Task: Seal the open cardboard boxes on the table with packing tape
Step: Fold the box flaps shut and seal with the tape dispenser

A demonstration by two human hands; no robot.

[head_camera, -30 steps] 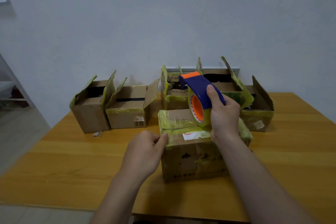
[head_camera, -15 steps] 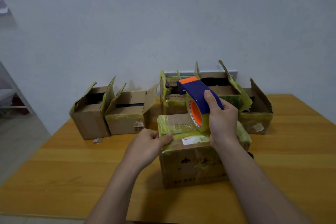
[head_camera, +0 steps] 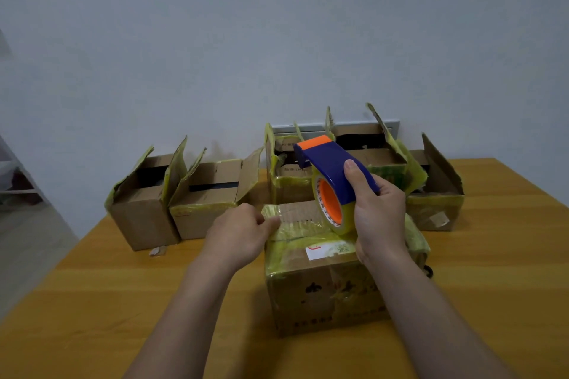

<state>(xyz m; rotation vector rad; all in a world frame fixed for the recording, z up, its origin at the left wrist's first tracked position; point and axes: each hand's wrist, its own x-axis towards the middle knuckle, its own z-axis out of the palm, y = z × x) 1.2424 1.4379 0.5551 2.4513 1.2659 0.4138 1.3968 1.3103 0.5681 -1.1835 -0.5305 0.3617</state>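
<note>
While right hand (head_camera: 380, 212) clamps tape dispenser (head_camera: 331, 163), roll on near box (head_camera: 320, 292) top, left hand (head_camera: 240, 235) curls at box's left edge, pinch or press unclear; open boxes (head_camera: 203, 203) just behind grip; wooden table (head_camera: 92, 301) extends wide either side; white wall (head_camera: 184, 55) beyond.

- The tape dispenser (head_camera: 335, 166) is deep blue with a bright orange tip.
- The tape roll (head_camera: 328, 204) has an orange core, ringed by a pale band of small reddish print. The tape itself is glossy pale yellow.
- The front box (head_camera: 323, 295) is brown cardboard wrapped on top in yellow-green tape, with dark printed characters on its near side.
- Its label (head_camera: 323, 251) is white with a red mark.
- The open boxes (head_camera: 144, 215) are brown, edged with yellowish tape and dark inside.
- The surface (head_camera: 123, 301) is orange-yellow with wood grain.
- The wall (head_camera: 184, 40) is plain pale grey.
</note>
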